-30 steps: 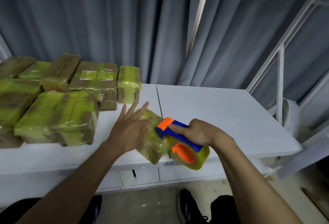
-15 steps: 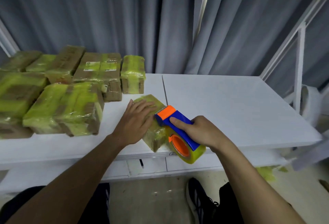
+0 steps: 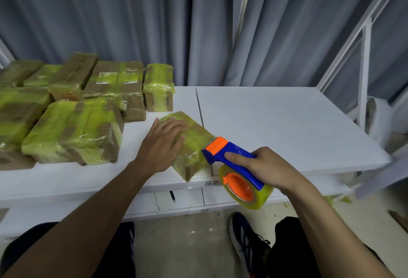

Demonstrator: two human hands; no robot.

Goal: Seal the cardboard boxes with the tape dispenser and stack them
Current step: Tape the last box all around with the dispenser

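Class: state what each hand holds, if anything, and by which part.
The right hand grips the blue-and-orange plastic tape dispenser by its blue handle. The left hand holds nothing: it presses flat on the small yellow-taped cardboard box.

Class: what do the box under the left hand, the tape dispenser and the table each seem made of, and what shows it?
Box: brown cardboard, bare at its near end, wrapped in glossy yellowish tape that wrinkles and glints. Tape dispenser: probably hard moulded plastic, smooth blue and orange. Table: matt white board, perhaps laminated or painted; unclear which.
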